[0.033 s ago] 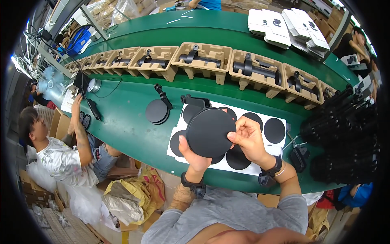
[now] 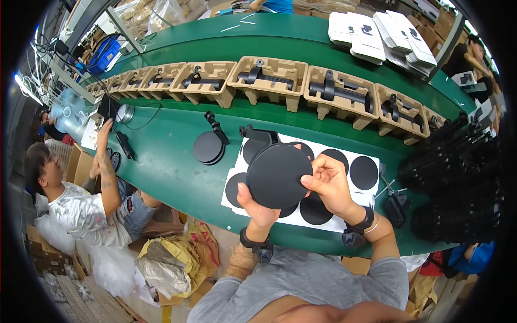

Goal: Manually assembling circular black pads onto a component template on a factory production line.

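Note:
My left hand (image 2: 259, 209) supports a round black stand base (image 2: 280, 175) from beneath, its thumb at the lower left rim and fingertips showing at the far edge. A black hinged arm (image 2: 261, 134) sticks out from the far side of this base. At its right rim, my right hand (image 2: 329, 185) grips the edge with the thumb on top and the fingers curled. Below lies a white sheet (image 2: 344, 222) bearing several flat black discs (image 2: 364, 173), partly hidden by my hands and the base. To the left, another round base with a jointed arm (image 2: 209, 147) rests on the green table.
Along the far side runs a row of moulded brown trays (image 2: 267, 81) holding black parts. Many black cylindrical parts (image 2: 447, 183) crowd the right end, beside a small black clamp-like part (image 2: 396, 207). A co-worker (image 2: 86, 204) sits at the left. White flat boxes (image 2: 358, 37) lie on the upper shelf.
The co-worker's hands at the left have shifted slightly. My hands and the round stand base look practically the same.

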A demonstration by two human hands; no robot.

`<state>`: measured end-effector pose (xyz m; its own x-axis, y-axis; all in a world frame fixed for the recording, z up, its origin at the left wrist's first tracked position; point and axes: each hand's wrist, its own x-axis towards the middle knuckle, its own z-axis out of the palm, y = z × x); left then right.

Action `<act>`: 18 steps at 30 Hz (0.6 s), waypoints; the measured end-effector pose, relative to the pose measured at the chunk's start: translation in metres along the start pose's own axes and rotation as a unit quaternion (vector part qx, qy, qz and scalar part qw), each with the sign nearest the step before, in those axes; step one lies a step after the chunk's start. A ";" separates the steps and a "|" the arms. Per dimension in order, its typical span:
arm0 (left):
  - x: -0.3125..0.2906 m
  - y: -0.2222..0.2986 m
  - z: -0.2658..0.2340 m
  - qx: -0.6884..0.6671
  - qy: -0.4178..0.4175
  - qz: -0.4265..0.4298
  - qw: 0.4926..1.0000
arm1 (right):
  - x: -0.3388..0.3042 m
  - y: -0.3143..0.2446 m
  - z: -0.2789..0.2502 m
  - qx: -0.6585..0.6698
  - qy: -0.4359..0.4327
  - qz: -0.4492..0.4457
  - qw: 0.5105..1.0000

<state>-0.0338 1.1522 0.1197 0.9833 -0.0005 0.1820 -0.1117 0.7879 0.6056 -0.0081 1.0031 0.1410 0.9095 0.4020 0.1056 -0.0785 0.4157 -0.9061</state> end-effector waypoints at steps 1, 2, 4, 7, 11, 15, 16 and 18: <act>0.001 -0.001 -0.003 0.017 -0.025 0.010 1.000 | 0.000 0.000 0.001 0.000 0.001 -0.001 1.000; 0.002 -0.001 -0.005 0.033 -0.050 0.020 0.998 | -0.001 0.000 0.003 -0.001 0.003 -0.002 1.000; 0.003 0.003 -0.003 0.032 -0.049 0.006 0.998 | 0.000 0.000 0.006 -0.002 0.006 -0.005 1.000; 0.002 0.006 -0.004 0.026 -0.048 -0.006 0.998 | -0.001 0.001 0.009 -0.016 0.014 -0.014 1.000; 0.002 0.006 -0.008 0.016 -0.047 0.001 0.999 | -0.002 0.002 0.013 -0.019 0.009 -0.023 1.000; 0.002 0.009 -0.010 -0.024 -0.073 -0.013 0.997 | -0.003 0.004 0.017 -0.023 0.015 -0.028 0.999; 0.001 0.008 -0.012 -0.025 -0.071 -0.012 0.997 | -0.004 0.005 0.019 -0.022 0.016 -0.028 0.999; -0.001 0.009 -0.011 -0.025 -0.071 -0.010 0.997 | -0.005 0.006 0.021 -0.008 0.021 -0.029 0.999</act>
<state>-0.0339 1.1667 0.1165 0.9549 -0.1011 0.2792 -0.0804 0.8170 0.5709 -0.0218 1.0209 0.1432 0.9288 0.3423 0.1418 -0.0179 0.4236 -0.9057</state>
